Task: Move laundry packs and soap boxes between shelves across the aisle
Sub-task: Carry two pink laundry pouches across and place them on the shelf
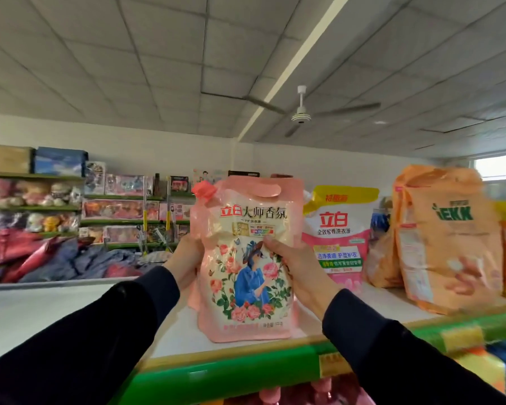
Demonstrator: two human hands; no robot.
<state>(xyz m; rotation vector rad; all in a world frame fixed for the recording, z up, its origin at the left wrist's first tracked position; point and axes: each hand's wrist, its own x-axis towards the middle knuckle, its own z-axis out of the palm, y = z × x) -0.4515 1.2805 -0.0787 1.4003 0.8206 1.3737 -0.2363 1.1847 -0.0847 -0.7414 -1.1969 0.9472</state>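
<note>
Fingers (270, 244) of the right hand (297, 273) are curled over the front right side of the pink laundry pack (246, 258), gripping it; the left hand (184, 261) clasps the pack's left edge, its fingers mostly hidden behind the pouch. The pack stands upright, its base on or just above the white top shelf (70, 314); contact cannot be confirmed. Its pink cap (203, 190) sits at the upper left corner. To its right stand a white-and-pink laundry pack (339, 229) and, further right, an orange pack (447, 238). Both sleeves are dark.
</note>
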